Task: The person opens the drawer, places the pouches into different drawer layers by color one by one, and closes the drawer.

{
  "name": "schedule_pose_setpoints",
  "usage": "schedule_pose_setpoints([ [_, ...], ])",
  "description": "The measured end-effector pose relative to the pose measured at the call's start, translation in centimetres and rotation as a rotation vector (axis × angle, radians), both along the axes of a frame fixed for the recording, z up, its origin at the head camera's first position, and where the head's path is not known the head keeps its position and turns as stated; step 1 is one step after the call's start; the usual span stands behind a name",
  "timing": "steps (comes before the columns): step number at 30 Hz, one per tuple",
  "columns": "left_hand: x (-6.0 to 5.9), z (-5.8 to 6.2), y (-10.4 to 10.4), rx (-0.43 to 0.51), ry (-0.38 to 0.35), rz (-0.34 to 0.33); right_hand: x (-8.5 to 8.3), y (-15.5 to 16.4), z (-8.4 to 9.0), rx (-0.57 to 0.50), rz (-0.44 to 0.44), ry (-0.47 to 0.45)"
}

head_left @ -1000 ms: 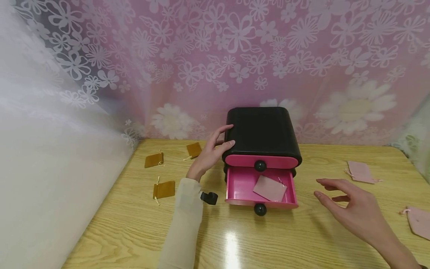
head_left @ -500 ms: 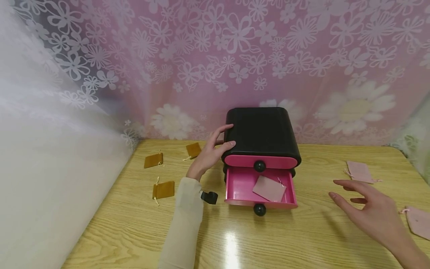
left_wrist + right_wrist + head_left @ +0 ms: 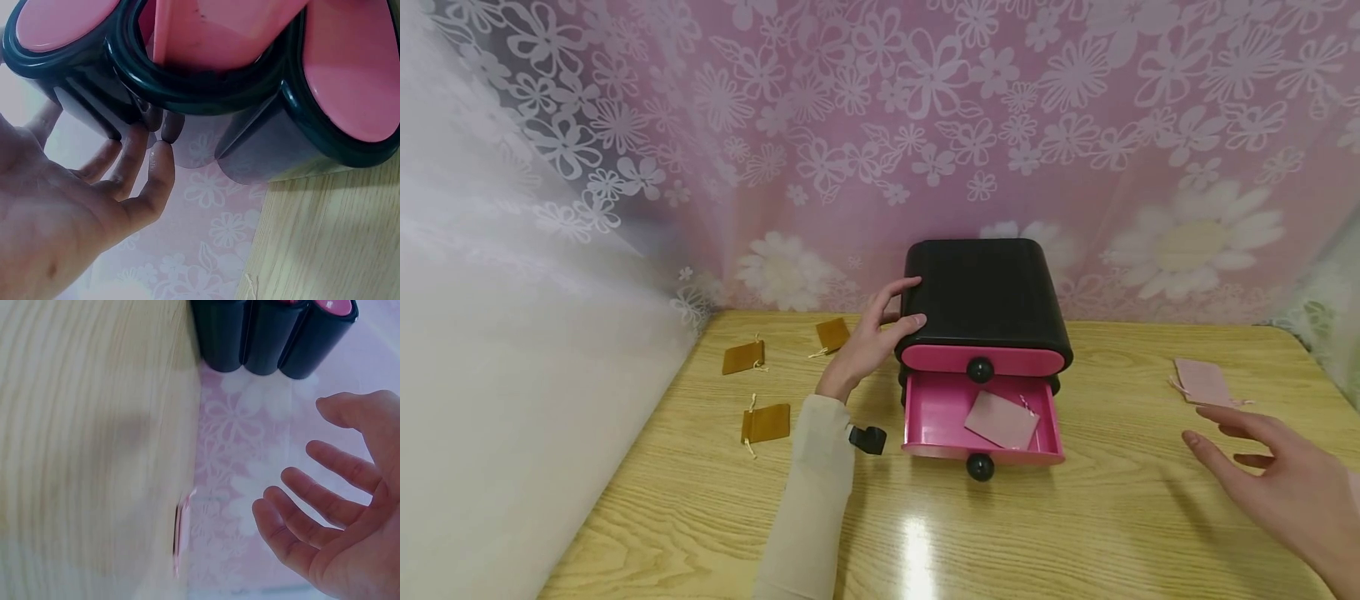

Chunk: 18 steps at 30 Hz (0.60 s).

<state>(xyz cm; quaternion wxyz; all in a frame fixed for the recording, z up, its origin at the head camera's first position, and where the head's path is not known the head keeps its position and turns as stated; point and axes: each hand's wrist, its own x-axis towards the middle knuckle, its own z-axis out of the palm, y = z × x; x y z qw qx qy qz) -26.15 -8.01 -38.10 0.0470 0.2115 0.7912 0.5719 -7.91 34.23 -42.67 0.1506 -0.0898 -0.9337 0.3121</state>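
A black mini drawer unit (image 3: pixel 985 292) with pink drawer fronts stands near the back of the table. Its middle drawer (image 3: pixel 934 408) is pulled out, and a pale pink drawstring pouch (image 3: pixel 1002 421) lies inside. My left hand (image 3: pixel 868 346) grips the unit's left side, thumb and forefinger on the top edge. In the left wrist view its other fingers (image 3: pixel 159 178) bend in at the groove below the top tier. My right hand (image 3: pixel 1277 483) hovers over the table at the right, fingers loosely bent, holding nothing. Just beyond its fingertips lies another pink pouch (image 3: pixel 1202 382).
Several mustard-brown drawstring pouches lie left of the unit: one at the back (image 3: pixel 832 335), one farther left (image 3: pixel 743 357), one nearer (image 3: pixel 766 423). A flowered pink curtain (image 3: pixel 850 167) hangs behind the wooden table (image 3: pixel 1000 542). Black knobs (image 3: pixel 981 467) stick out from the drawers.
My right hand has moved to the right, away from the pulled-out drawer, and now covers most of the nearer pink pouch at the right edge. The left hand and drawer unit have stayed still.
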Motion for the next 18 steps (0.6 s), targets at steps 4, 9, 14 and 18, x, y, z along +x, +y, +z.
schedule_pose_setpoints([
  [4, 0.0, 0.0, 0.0, 0.006, -0.007, -0.003, 0.3, 1.0, -0.6, -0.032, -0.046, 0.018],
  [9, 0.0, 0.0, -0.1, 0.004, -0.012, -0.004, 0.3, 2.2, -1.1, -0.04, -0.075, 0.079],
  [14, -0.1, 0.1, 0.0, 0.004, -0.013, -0.005, 0.3, 3.6, -1.7, -0.099, -0.106, 0.176],
  [18, -0.1, 0.1, 0.0, 0.0, -0.015, 0.0, 0.1, 4.6, -2.5, -0.112, -0.207, 0.187],
])
